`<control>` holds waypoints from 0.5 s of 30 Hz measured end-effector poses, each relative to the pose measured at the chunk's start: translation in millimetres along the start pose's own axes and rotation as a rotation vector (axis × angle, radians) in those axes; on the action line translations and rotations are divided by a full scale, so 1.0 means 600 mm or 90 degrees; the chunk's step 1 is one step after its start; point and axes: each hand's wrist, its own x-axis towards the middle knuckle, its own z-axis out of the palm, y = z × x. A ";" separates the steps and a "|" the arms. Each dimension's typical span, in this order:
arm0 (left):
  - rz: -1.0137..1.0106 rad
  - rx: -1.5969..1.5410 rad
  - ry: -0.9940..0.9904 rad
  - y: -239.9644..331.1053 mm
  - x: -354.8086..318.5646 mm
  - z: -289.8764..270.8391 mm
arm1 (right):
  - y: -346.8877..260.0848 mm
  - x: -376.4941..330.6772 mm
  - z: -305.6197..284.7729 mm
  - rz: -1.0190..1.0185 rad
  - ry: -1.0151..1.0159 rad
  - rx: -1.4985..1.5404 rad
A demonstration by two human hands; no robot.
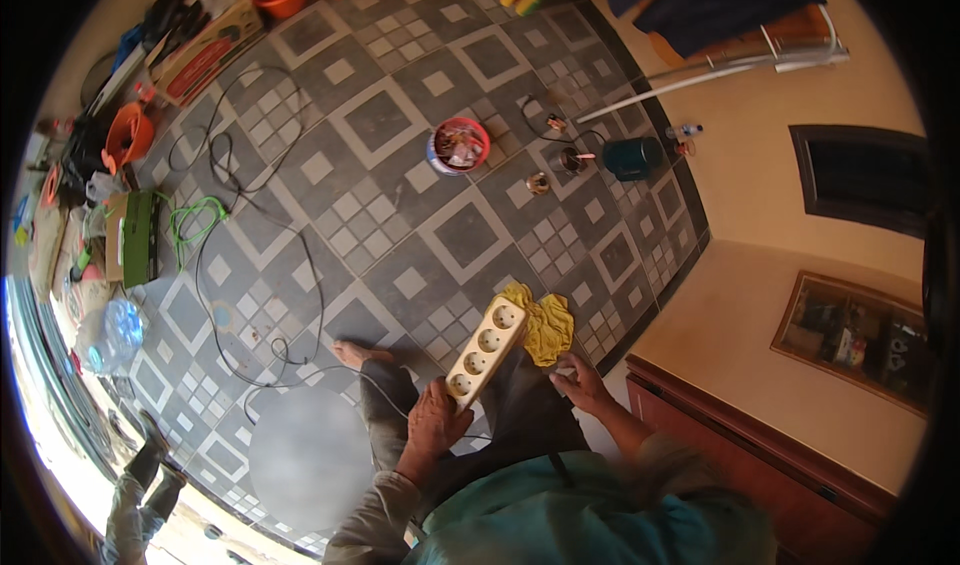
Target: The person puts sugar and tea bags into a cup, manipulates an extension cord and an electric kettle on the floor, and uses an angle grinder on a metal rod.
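Observation:
My left hand [437, 420] grips the lower end of a cream power strip [482, 353] with several round sockets. The strip is held at a tilt above my lap, sockets facing up. A thin dark cord runs from near my left hand across my leg to the floor. Just beyond the strip's far end lies a crumpled yellow cloth [549, 331]; whether it rests on my knee or on the floor I cannot tell. My right hand [584, 385] is close to the cloth's near edge, fingers loosely bent and apart, with nothing visible in them.
A bucket with scraps [460, 147] stands on the tiled floor, with a dark green container [632, 159] farther right. A long black cable [300, 235] loops on the left, near a green cord [198, 220] and boxes. A reddish-brown cabinet [720, 455] is at my right; a person's legs [145, 485] show lower left.

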 end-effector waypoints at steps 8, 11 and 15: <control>0.091 0.204 -0.010 0.171 0.216 0.142 | 0.326 -0.048 -0.228 0.135 0.131 0.076; 0.066 0.240 -0.049 0.188 0.321 0.212 | 0.364 -0.048 -0.323 0.227 0.194 0.222; 0.109 0.287 -0.019 0.185 0.453 0.306 | 0.430 -0.025 -0.388 0.243 0.251 0.174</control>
